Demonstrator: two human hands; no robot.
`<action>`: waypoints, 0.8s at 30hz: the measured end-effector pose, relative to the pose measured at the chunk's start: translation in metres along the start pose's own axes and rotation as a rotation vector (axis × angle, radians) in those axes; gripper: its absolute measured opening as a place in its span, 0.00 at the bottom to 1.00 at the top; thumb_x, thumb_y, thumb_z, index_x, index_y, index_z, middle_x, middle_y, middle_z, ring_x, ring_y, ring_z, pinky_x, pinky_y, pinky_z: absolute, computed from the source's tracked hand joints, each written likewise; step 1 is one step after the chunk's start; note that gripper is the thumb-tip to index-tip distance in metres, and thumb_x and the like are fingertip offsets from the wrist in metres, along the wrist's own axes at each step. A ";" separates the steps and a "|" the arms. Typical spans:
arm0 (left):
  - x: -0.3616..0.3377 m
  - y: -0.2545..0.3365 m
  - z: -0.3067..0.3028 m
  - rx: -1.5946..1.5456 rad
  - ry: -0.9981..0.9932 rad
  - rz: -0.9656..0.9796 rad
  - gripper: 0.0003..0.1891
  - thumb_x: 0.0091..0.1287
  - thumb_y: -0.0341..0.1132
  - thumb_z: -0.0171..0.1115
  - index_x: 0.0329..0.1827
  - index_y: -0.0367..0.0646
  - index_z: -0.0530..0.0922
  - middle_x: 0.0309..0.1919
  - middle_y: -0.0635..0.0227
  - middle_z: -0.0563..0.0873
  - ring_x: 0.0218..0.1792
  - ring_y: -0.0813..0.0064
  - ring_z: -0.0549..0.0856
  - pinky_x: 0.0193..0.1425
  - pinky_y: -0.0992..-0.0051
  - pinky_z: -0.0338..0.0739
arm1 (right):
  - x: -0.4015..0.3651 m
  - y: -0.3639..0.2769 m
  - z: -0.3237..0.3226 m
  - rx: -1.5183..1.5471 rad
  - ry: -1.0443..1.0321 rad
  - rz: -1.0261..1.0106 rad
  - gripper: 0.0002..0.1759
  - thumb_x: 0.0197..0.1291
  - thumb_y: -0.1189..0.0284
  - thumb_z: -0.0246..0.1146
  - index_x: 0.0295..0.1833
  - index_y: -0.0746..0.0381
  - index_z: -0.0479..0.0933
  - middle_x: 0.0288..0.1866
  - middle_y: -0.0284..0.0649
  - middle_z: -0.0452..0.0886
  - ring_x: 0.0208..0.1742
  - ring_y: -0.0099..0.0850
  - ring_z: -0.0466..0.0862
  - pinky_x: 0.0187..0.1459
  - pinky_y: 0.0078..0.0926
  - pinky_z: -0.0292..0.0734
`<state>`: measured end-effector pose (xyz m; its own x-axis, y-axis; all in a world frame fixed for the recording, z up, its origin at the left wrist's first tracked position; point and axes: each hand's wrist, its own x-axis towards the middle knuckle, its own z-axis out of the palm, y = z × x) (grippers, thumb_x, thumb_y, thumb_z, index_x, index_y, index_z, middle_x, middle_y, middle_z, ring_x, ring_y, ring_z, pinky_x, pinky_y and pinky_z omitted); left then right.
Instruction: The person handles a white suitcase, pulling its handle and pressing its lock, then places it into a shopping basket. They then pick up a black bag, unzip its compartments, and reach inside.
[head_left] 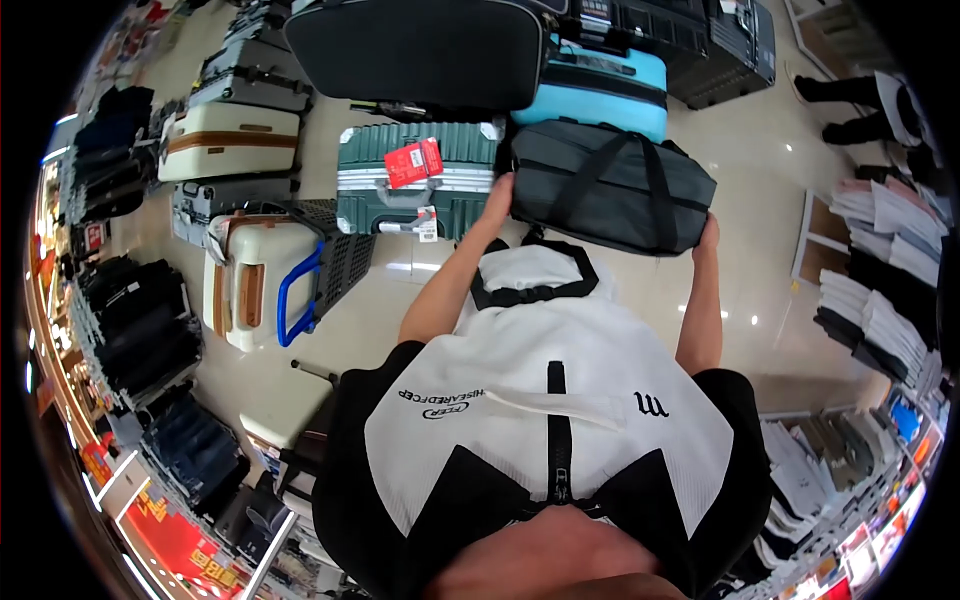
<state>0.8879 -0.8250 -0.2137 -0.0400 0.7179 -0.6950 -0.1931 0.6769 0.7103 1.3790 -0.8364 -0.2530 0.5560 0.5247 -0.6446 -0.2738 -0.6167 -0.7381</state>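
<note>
A dark grey duffel bag [618, 190], soft-sided and rounded at the corners, lies between the person's hands, its black webbing straps crossing the top. The left hand [503, 192] is at its left end, the right hand [706, 236] at its lower right corner; the fingers are mostly hidden, so how far they close cannot be told. Just left stands a closed green suitcase [385, 212], ribbed and hard-shelled, with silvery metal framing and a red tag [413, 163]. Beyond the bag are a light-blue suitcase [590, 95] and a large black case [415, 55]. Further left, a blue handle [298, 292] borders a cream suitcase [255, 265] with brown trim.
</note>
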 end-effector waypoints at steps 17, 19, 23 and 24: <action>-0.016 0.002 -0.096 0.186 -0.050 0.045 0.24 0.79 0.52 0.51 0.68 0.46 0.77 0.61 0.68 0.85 0.60 0.72 0.83 0.59 0.71 0.75 | -0.030 -0.053 0.034 -0.326 0.420 -0.484 0.18 0.62 0.66 0.59 0.51 0.64 0.85 0.50 0.47 0.85 0.51 0.41 0.83 0.55 0.36 0.76; -0.013 -0.025 -0.126 0.161 0.034 0.108 0.22 0.78 0.50 0.53 0.63 0.45 0.80 0.54 0.68 0.88 0.51 0.76 0.85 0.47 0.76 0.77 | -0.054 -0.090 0.069 -0.363 0.457 -0.604 0.17 0.62 0.68 0.58 0.51 0.63 0.85 0.50 0.48 0.84 0.52 0.43 0.83 0.55 0.37 0.76; -0.012 -0.068 -0.176 0.185 0.094 0.049 0.21 0.79 0.46 0.51 0.61 0.41 0.80 0.50 0.62 0.89 0.46 0.75 0.87 0.46 0.75 0.80 | -0.112 -0.148 0.200 -0.093 0.001 -0.930 0.13 0.63 0.75 0.65 0.53 0.63 0.82 0.53 0.44 0.82 0.52 0.36 0.83 0.55 0.31 0.78; 0.000 -0.088 -0.189 0.190 0.078 0.094 0.19 0.79 0.43 0.50 0.61 0.39 0.80 0.49 0.61 0.90 0.43 0.74 0.87 0.47 0.74 0.81 | -0.131 -0.166 0.243 -0.104 -0.171 -1.093 0.13 0.63 0.76 0.66 0.53 0.62 0.82 0.54 0.42 0.82 0.55 0.34 0.82 0.55 0.30 0.78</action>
<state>0.7198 -0.9155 -0.2969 -0.1260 0.7696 -0.6260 0.0025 0.6313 0.7755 1.1609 -0.6596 -0.0945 0.3397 0.8850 0.3184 0.3692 0.1859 -0.9106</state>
